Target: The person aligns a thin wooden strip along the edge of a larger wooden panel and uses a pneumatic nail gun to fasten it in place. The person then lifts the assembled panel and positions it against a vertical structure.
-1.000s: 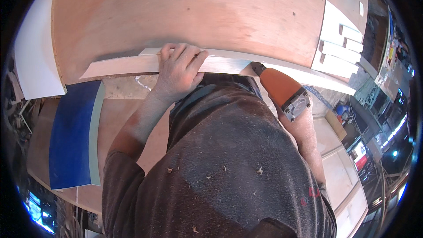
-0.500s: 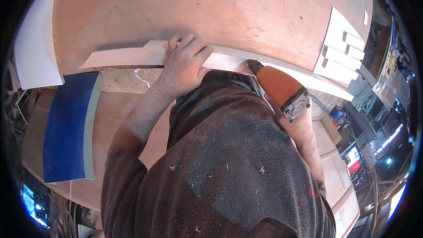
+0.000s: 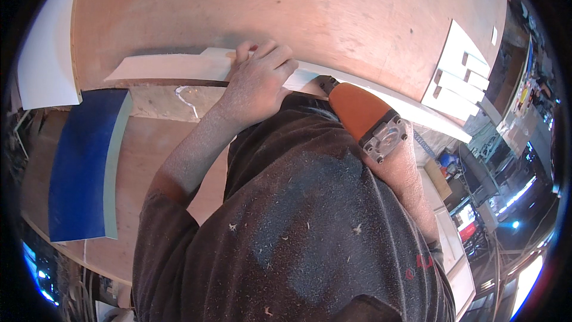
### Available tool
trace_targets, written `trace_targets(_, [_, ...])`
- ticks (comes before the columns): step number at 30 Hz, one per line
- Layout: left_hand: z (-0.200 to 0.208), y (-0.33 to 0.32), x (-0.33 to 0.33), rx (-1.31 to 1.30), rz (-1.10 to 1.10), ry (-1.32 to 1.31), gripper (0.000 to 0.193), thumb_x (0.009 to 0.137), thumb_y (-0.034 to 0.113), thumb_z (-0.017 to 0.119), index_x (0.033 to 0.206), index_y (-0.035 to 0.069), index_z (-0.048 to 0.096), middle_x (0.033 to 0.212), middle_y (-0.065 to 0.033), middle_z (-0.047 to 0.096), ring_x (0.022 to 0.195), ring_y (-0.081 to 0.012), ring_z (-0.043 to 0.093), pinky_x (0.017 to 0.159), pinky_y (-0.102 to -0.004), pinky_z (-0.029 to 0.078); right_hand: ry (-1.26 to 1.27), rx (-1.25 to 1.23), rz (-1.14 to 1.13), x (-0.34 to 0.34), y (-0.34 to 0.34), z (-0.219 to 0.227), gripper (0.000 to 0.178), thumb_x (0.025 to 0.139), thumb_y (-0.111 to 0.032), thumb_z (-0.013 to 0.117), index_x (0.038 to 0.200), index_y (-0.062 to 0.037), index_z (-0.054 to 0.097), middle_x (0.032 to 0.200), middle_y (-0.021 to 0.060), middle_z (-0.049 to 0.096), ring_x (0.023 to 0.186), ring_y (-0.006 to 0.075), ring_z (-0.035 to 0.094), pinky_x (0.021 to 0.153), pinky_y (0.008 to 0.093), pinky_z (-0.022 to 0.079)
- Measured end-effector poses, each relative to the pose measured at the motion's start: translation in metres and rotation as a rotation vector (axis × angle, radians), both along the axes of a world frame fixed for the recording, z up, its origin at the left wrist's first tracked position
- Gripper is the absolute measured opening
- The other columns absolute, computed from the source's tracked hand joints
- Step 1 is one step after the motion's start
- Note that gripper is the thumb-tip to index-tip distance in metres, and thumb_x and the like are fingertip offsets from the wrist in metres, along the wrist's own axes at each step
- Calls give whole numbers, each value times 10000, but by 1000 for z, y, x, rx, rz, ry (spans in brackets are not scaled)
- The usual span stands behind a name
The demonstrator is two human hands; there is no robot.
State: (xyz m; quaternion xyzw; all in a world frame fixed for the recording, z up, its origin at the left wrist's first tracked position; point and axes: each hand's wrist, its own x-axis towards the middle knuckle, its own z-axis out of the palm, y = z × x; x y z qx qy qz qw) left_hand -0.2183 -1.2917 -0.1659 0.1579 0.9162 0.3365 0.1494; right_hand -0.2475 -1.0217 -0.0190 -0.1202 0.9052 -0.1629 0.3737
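Observation:
Pale wooden strips, laid together, run along the near edge of the workbench. My left hand is closed over them near the middle, with its fingers curled over the far side. My right hand holds an orange nail gun, whose body hides most of the fingers. The gun's dark nose rests at or just above the strips, a short way right of my left hand; exact contact cannot be made out. A coiled air hose shows beside the right wrist.
A large plywood bench top spreads ahead. White slatted pieces lie at its right, and a white panel stands at the left. A curved blue panel rests on a lower board. Clutter fills the far right.
The nail gun has shifted left along the strips, closer to my left hand. My left hand has moved slightly right and keeps its hold. The whole view has tilted a little.

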Motion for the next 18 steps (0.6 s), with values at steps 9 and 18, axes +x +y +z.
trace_targets(9, [-2, 1, 0, -30, -16, 1, 419, 844, 157, 799, 1243, 66, 707, 1231, -79, 611, 1292, -263, 550, 1154, -529, 336, -58, 107, 85, -10, -6, -6, 488, 873, -240, 871, 1299, -50, 728, 1063, 188, 779, 1015, 317, 805, 901, 431, 650])
trace_targets(18, [1, 0, -1, -6, -24, -14, 421, 853, 154, 818, 1250, 68, 706, 1244, -80, 605, 1299, -261, 549, 1161, -526, 340, -4, 6, 66, -5, -3, -2, 483, 866, -246, 878, 1288, -53, 743, 1054, 186, 781, 1012, 304, 807, 896, 417, 649])
